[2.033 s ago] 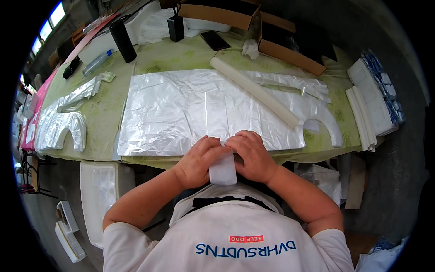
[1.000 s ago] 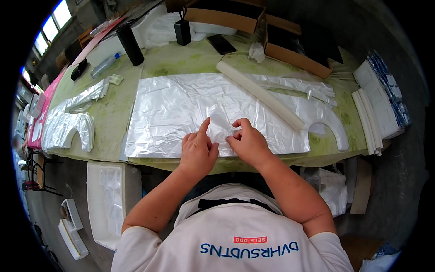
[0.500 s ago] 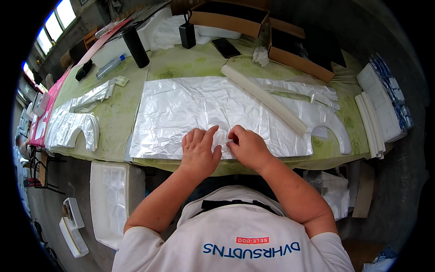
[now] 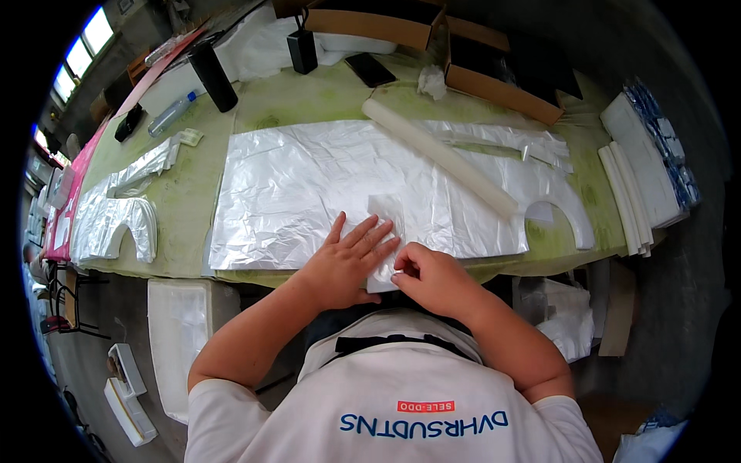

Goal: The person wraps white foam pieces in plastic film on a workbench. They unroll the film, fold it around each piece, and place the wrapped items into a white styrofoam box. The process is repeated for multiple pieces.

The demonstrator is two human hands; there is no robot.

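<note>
A flat, shiny white plastic apron point(image 4: 293, 177), creased all over, lies across the green-covered table with its curved cut-out to the right. On its front edge my left hand point(image 4: 343, 262) rests flat, fingers spread, over a small translucent plastic bag point(image 4: 384, 205). The bag's lower end hangs toward me past the table edge. Beside it my right hand point(image 4: 432, 282) is closed, thumb and finger pinching the bag's right side low down. A long whitish roll point(image 4: 444, 160) lies slantwise over the apron.
Another folded apron point(image 4: 116, 220) lies at the left. Behind stand a black bottle point(image 4: 214, 77), a clear bottle point(image 4: 172, 114), a black box point(image 4: 302, 51), a phone point(image 4: 370, 69) and an open carton point(image 4: 502, 94). White rolls point(image 4: 624, 197) and stacked packs point(image 4: 648, 154) sit at the right.
Both hands have come nearer to me at the table edge. My left hand has flattened and spread its fingers; the small bag now shows beneath it, extending past the edge.
</note>
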